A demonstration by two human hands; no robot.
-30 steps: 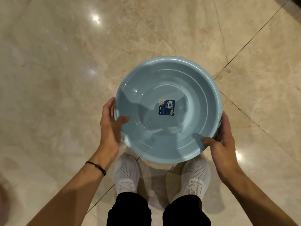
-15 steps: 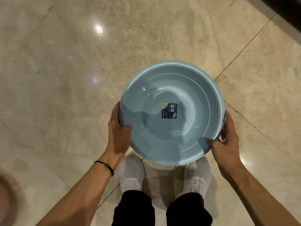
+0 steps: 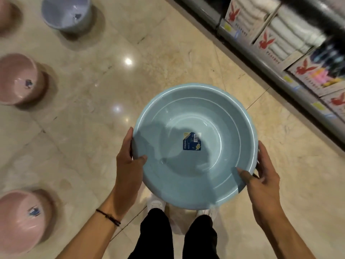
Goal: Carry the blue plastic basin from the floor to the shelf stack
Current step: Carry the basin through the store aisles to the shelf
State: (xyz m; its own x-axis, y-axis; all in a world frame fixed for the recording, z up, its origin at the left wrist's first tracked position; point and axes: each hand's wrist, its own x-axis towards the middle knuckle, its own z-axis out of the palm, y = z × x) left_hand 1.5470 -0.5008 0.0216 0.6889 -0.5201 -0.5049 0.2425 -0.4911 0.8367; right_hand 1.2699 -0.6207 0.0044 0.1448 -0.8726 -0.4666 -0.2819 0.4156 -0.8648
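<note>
I hold the round blue plastic basin (image 3: 194,116) in the air above my feet, mouth up, with a dark label stuck in its bottom. My left hand (image 3: 128,161) grips its left rim, thumb inside the bowl. My right hand (image 3: 261,176) grips the lower right rim, thumb also over the edge. A shelf (image 3: 265,58) runs diagonally along the upper right, with boxed white towels (image 3: 291,34) on it.
Two pink basins (image 3: 18,79) (image 3: 20,219) stand on the marble floor at the left. A pale blue bucket (image 3: 65,14) stands at the top left. Open floor (image 3: 112,86) lies between them and the shelf.
The view has swung up and onward: the shelf, the pink basins and the blue bucket have come into sight. Both hands keep the same grip on the basin.
</note>
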